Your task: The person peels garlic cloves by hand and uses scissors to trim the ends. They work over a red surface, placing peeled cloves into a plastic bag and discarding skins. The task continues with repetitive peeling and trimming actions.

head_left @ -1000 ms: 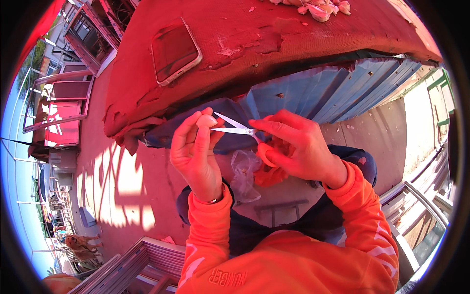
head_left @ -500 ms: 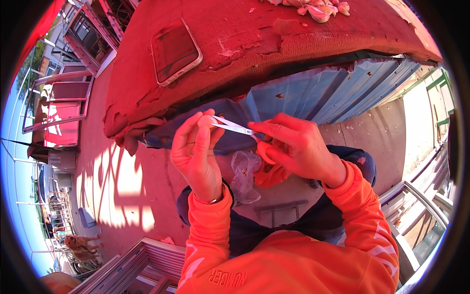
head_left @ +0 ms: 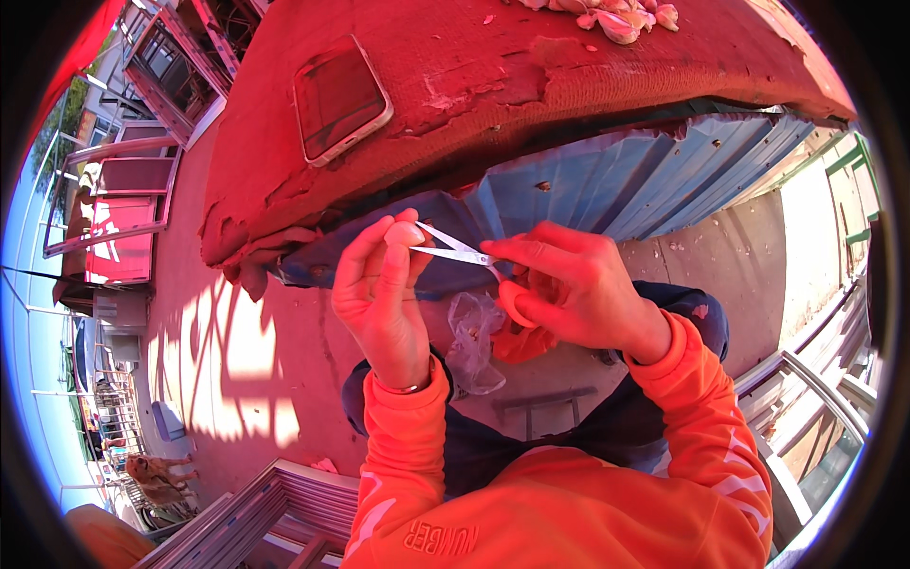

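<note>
The scissors [head_left: 477,256] have opened wider, grasped in the right hand's [head_left: 583,284] grip; the left hand [head_left: 382,299] pinches a garlic clove [head_left: 405,233]. A phone [head_left: 341,100] and more cloves [head_left: 621,23] lie on the red tabletop [head_left: 474,85].

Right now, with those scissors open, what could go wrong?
The scissors point toward the left hand's fingers, so a slip might nick them. The small rounded piece, pinched at the tips of those fingers, could pop loose and perhaps fall to the ground.
</note>
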Action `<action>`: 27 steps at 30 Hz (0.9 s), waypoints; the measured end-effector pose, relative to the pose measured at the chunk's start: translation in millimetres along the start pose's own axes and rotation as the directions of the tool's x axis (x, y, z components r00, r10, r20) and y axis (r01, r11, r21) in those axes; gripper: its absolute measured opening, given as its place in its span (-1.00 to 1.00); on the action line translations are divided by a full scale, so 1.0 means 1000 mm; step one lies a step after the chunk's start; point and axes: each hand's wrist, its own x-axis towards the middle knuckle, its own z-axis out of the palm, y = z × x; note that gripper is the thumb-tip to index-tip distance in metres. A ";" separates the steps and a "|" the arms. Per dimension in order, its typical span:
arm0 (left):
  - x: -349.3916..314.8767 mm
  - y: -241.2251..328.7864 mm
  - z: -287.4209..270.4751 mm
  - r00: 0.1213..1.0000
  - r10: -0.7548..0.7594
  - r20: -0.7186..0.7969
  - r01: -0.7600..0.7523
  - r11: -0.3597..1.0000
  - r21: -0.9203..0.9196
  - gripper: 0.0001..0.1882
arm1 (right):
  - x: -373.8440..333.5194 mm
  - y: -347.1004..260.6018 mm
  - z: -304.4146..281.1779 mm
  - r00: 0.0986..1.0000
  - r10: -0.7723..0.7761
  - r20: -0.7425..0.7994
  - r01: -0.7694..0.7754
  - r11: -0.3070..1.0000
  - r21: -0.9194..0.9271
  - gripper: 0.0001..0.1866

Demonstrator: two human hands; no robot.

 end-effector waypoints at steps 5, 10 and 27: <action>-0.002 -0.001 0.005 0.997 0.061 -0.040 -0.057 0.994 0.095 -0.74 | -0.002 0.010 0.010 0.996 -0.040 -0.083 0.044 0.998 0.047 -0.60; -0.004 -0.003 0.004 0.995 0.097 -0.028 -0.094 0.989 0.114 -0.74 | -0.003 0.014 0.012 0.994 -0.005 -0.111 0.018 0.992 0.125 -0.62; -0.009 -0.007 0.014 0.986 0.159 0.039 -0.164 0.937 0.308 -0.73 | 0.000 0.014 -0.001 0.993 -0.072 -0.093 0.079 0.995 0.067 -0.44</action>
